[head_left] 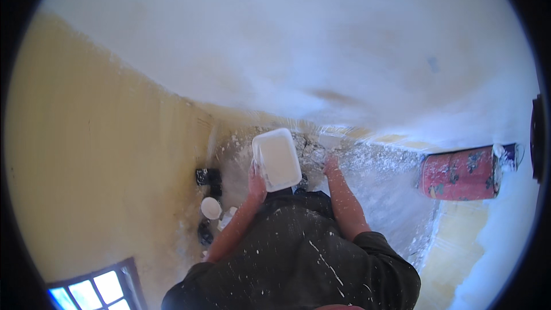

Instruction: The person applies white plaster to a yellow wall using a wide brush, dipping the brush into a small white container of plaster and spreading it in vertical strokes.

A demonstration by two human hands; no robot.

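My left hand [256,182] grips the left edge of a white rectangular tray [278,159] with rounded corners, held in front of my body. Pale, smooth-looking stuff covers its inside. To the right of the tray, my right hand [331,166] is closed around the handle of a wide putty knife [330,140]. Its pale blade points away from me, near the foot of the wall [321,51], which is mostly coated white. The blade's exact contact with the wall cannot be made out.
A red patterned, padded-looking piece [459,175] lies at the right by the wall. On the left stand a round white container [210,208] and a black object [207,177]. White splatter covers the floor [384,189]. A window [97,290] is at lower left, in the yellow wall [97,166].
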